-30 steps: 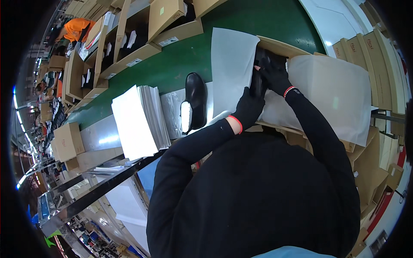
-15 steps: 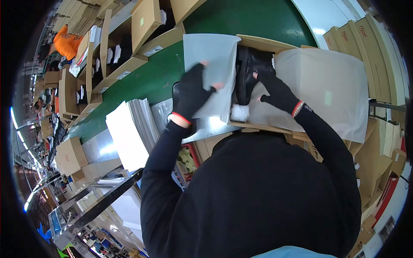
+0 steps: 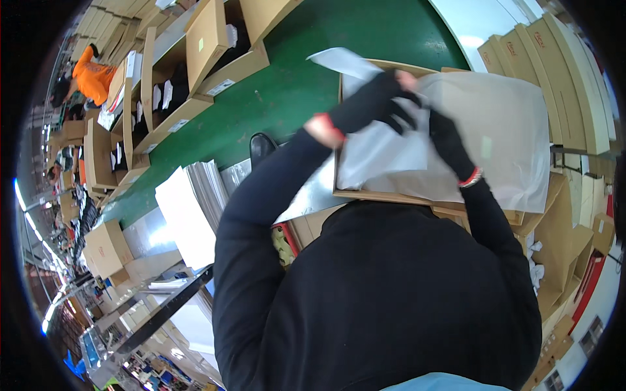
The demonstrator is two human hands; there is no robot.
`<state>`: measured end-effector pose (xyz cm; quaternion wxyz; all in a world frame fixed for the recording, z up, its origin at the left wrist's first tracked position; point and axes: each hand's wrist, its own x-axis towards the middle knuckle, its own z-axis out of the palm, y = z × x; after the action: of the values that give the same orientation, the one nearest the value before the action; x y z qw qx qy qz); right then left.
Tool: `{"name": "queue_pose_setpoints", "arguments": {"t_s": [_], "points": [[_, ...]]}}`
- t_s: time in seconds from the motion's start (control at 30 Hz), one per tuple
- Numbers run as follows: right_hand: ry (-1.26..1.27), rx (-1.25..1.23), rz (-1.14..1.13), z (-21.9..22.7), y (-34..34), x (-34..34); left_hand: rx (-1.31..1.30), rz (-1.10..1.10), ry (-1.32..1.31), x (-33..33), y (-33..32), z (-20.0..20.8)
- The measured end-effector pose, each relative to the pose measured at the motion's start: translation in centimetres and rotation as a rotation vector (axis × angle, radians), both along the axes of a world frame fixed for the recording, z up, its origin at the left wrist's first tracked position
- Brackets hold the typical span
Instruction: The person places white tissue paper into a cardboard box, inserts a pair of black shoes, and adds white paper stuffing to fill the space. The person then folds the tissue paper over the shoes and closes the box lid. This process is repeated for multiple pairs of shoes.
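Note:
My left hand (image 3: 381, 101), in a black fingerless glove, reaches across an open cardboard shoe box (image 3: 375, 195). Its fingers look spread, somewhat blurred, above the white tissue paper (image 3: 385, 153). That sheet lies folded over the box's left part, one corner sticking up past the far edge; the black shoe inside is covered. Close beside it, my right hand (image 3: 450, 143) is over the paper's right part (image 3: 508, 137), its fingers smeared by motion. A second black shoe (image 3: 262, 146) stands on the table left of the box, partly behind my left forearm.
A stack of white paper sheets (image 3: 189, 208) lies at the left. Open boxes with black shoes (image 3: 173, 91) line the far left of the green table (image 3: 306, 85). Closed shoe boxes (image 3: 548, 78) stand at the far right. A person in orange (image 3: 94, 78) is in the background.
My left hand has swung right, and the left sheet of tissue paper now lies over the shoe that was exposed in the box. My right hand has shifted slightly to the right.

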<state>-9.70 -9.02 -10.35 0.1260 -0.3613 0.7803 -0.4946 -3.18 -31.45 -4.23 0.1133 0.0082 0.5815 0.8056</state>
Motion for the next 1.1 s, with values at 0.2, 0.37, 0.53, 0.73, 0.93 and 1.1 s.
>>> {"name": "queue_pose_setpoints", "arguments": {"t_s": [0.2,0.37,0.53,0.73,0.93,1.1], "points": [[0.001,-0.592,-0.346,14.4,2.8,-6.0,-0.04,-0.115,0.018,2.1,3.4,5.4],[0.304,-0.312,0.103,13.4,0.1,0.8,-0.687,0.305,0.102,10.5,1.7,-3.0],[0.482,0.022,0.62,10.3,-10.0,5.2,-1.069,-0.103,0.273,13.6,6.1,-8.5],[0.626,1.159,0.375,-4.1,0.2,-2.9,-1.206,0.558,0.209,19.7,-3.9,-3.6],[0.617,0.977,0.303,0.2,-0.6,0.8,-2.007,1.433,-0.599,41.3,-24.4,-7.8],[0.593,0.872,0.448,2.6,-5.0,3.8,-1.286,1.247,-1.385,57.4,-28.6,-10.9]]}}
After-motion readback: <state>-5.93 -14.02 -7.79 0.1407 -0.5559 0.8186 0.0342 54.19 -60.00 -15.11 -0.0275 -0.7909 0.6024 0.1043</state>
